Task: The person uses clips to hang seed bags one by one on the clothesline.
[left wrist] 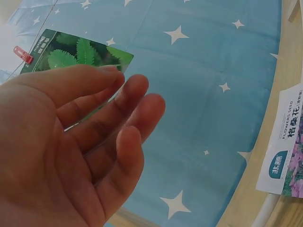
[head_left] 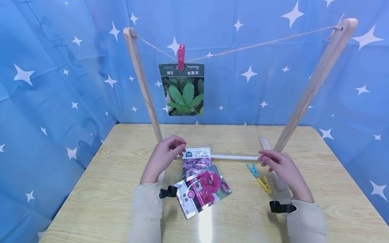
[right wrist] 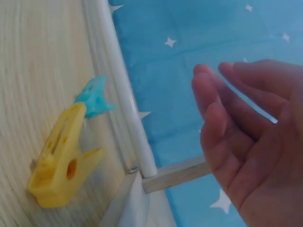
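My left hand (head_left: 165,156) hovers just left of a seed packet with purple flowers (head_left: 196,162), its fingers loosely bent around nothing. Partly over that packet lies another with magenta blooms (head_left: 209,189). On the right, my right hand (head_left: 281,168) is held above the table near a blue clothespin (head_left: 252,169) and a yellow clothespin (head_left: 263,184); the right wrist view shows nothing in its relaxed fingers (right wrist: 213,127). A green-leaf seed packet (head_left: 183,96) hangs upside down from the string, clipped by a red clothespin (head_left: 181,57).
A string (head_left: 258,44) runs between a left wooden post (head_left: 141,77) and a right wooden post (head_left: 316,84), sagging at the packet. A white rod (head_left: 235,157) crosses low between the posts. Behind the wooden table (head_left: 106,199) hangs a blue star-patterned cloth (head_left: 231,84).
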A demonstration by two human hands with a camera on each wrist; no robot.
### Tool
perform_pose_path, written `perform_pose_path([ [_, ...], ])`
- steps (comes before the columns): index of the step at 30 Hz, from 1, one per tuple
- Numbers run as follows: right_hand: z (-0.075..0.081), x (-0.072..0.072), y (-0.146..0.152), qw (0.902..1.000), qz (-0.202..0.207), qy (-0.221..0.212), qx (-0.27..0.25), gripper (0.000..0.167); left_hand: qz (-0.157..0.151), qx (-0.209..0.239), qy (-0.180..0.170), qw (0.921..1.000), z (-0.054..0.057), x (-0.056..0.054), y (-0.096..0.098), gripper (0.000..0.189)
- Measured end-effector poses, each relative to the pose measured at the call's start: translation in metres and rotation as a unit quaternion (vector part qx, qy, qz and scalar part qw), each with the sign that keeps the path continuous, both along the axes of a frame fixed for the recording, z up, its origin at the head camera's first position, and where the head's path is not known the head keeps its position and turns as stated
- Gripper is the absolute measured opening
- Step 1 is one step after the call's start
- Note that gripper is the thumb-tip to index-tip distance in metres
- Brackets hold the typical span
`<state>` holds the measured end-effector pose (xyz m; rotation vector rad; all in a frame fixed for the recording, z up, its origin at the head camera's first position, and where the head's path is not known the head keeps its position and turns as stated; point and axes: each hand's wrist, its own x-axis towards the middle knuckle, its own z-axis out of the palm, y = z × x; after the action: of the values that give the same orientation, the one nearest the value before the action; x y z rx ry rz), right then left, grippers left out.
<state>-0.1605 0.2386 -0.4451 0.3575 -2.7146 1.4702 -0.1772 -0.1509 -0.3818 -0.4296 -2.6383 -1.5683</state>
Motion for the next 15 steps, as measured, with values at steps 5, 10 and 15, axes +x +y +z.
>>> perform_pose_path([
  [5, -0.005, -0.002, 0.004, 0.9986, 0.004, -0.042, 0.033, 0.035, -0.014, -0.003, -0.014, 0.9998, -0.003, -0.002, 0.001, 0.011],
  [10, -0.007, -0.001, 0.008, 0.9961, 0.008, -0.07, 0.053, 0.037, -0.028, -0.026, -0.016, 0.9991, -0.009, -0.006, 0.002, 0.012],
  [15, -0.011, 0.001, 0.009, 0.9921, 0.015, -0.099, 0.076, 0.042, -0.029, -0.045, -0.032, 0.9981, -0.015, -0.008, 0.005, 0.012],
])
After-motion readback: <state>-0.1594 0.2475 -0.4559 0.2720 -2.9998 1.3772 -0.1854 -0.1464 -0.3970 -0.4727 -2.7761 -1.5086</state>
